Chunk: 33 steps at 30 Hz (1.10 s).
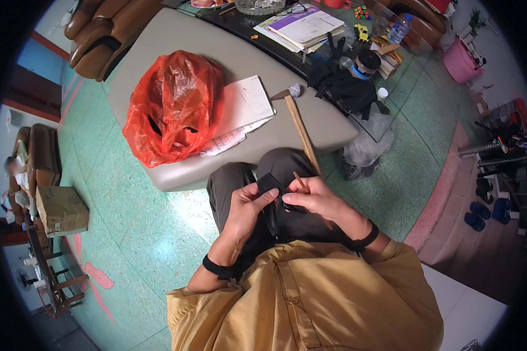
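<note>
Just above my lap, both hands meet at a small, flat black piece (pixel 269 183), perhaps of cloth or soft material. My left hand (pixel 244 205) pinches it with the thumb on top. My right hand (pixel 319 199) presses its thumb and fingers at the black piece's right edge. A thin brown stick (pixel 301 182) pokes up between the right fingers. Below the hands, a dark strip (pixel 271 222) hangs down against my dark trousers; where it joins is hard to make out. The fingertips underneath are hidden.
On the grey padded bench (pixel 158 178) lie a red plastic bag (pixel 175 99), a white board (pixel 250 100) and a long wooden strip (pixel 300 131). The dark table beyond holds papers (pixel 303 26), a black bag (pixel 342 88) and a jar (pixel 366 63). A cardboard box (pixel 62 210) stands left.
</note>
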Motion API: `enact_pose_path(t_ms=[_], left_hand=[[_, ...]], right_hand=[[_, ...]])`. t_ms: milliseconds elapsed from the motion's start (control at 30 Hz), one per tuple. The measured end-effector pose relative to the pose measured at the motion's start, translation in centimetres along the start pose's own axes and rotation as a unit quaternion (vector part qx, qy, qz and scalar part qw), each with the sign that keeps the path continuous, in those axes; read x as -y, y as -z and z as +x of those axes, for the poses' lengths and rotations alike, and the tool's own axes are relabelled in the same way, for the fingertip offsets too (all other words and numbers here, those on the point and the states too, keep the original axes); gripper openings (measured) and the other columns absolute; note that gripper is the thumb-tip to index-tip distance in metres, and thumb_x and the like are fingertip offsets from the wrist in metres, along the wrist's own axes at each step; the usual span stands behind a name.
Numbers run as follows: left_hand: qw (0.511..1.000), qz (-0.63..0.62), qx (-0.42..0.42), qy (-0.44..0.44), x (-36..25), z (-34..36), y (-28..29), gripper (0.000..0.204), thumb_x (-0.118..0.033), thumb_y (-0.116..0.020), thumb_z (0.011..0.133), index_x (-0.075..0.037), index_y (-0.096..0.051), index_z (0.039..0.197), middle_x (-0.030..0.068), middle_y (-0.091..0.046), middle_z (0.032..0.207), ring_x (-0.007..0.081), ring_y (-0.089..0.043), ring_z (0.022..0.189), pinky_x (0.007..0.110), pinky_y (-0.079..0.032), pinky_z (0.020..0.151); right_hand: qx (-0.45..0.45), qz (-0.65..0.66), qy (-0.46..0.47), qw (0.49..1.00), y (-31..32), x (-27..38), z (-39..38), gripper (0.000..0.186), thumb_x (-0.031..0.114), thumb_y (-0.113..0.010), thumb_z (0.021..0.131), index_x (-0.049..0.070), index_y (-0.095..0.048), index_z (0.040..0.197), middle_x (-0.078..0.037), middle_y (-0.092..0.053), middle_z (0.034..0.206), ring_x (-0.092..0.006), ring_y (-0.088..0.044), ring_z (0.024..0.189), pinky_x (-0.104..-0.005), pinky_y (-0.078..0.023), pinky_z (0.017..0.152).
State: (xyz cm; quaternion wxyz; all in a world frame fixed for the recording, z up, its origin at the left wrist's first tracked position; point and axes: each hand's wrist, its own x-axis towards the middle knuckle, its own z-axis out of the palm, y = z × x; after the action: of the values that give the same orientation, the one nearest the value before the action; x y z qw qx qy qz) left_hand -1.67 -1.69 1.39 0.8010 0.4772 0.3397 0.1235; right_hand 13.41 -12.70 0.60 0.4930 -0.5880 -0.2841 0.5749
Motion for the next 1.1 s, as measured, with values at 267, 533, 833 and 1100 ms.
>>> enact_pose_path(t_ms=[267, 533, 833, 1100], left_hand=[[0.996, -0.056, 0.06, 0.025, 0.8, 0.1, 0.1, 0.008, -0.007, -0.061, 0.083, -0.001, -0.065, 0.088, 0.002, -0.064, 0.079, 0.008, -0.056, 0.073, 0.023, -0.043, 0.073], [0.988, 0.119, -0.011, -0.094, 0.6, -0.3, -1.0, 0.01, -0.006, -0.058, 0.085, 0.002, -0.062, 0.09, 0.0002, -0.062, 0.081, 0.0053, -0.053, 0.074, 0.02, -0.043, 0.07], [0.998, -0.012, 0.051, -0.019, 0.4, 0.2, -1.2, 0.011, -0.006, -0.055, 0.087, 0.003, -0.06, 0.092, 0.0049, -0.063, 0.081, 0.0099, -0.058, 0.068, 0.023, -0.046, 0.07], [0.997, 0.044, -0.011, -0.065, 0.7, 0.0, -0.5, 0.011, -0.007, -0.058, 0.085, 0.001, -0.061, 0.092, 0.0007, -0.062, 0.084, 0.0059, -0.055, 0.074, 0.022, -0.044, 0.069]], right_hand=[[0.052, 0.076, -0.029, 0.995, -0.2, -0.1, -0.1, 0.013, 0.016, -0.059, 0.078, 0.005, -0.057, 0.071, 0.001, -0.055, 0.063, -0.0032, -0.042, 0.05, -0.0192, -0.027, 0.039], [0.115, 0.27, -0.159, 0.943, 0.7, -0.9, -0.8, 0.014, 0.012, -0.049, 0.082, 0.0, -0.055, 0.078, -0.002, -0.049, 0.058, -0.0035, -0.03, 0.036, -0.0182, -0.019, 0.032], [0.086, 0.083, 0.033, 0.992, 0.3, -1.2, 0.5, 0.019, 0.02, -0.051, 0.083, 0.005, -0.054, 0.071, -0.002, -0.056, 0.066, -0.0065, -0.047, 0.062, -0.0222, -0.032, 0.048], [0.135, 0.214, -0.151, 0.955, 0.7, -0.9, 0.1, 0.017, 0.016, -0.048, 0.081, 0.004, -0.053, 0.07, -0.004, -0.052, 0.057, -0.0044, -0.031, 0.037, -0.0196, -0.02, 0.033]])
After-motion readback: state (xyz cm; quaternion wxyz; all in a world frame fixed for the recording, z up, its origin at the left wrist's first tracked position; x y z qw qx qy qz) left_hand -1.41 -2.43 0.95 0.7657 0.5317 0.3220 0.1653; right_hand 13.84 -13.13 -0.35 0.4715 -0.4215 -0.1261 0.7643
